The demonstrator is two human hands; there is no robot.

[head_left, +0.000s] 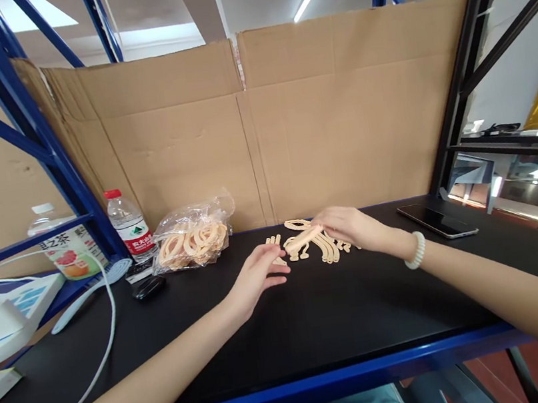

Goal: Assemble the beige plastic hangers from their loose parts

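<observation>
Right now, the right hand is closing its grip on a pale piece, its fingers holding the far end while the rest is sticking out towards the left hand. Whether this is one thick piece or several stacked together, I cannot tell. The left grip is opening loosely, thumb and fingers spreading apart just beside the free end; whether a fingertip is touching it is not clear.

Beneath and around the held piece, other parts are lying loose on the bench: curved strips are fanning out under the right hand, an oval ring is resting just behind, and short slim strips are lying side by side behind the left fingers. As for progress, one piece or stack is being held up and a small spread of parts is lying out of the bag. No finished, joined form is showing, though the hands are hiding some parts.

Further out to the left, a clear plastic bag is holding many more pale rings, with a red-capped bottle standing beside it. Over on the right, a phone is lying flat, well apart from the parts.
</observation>
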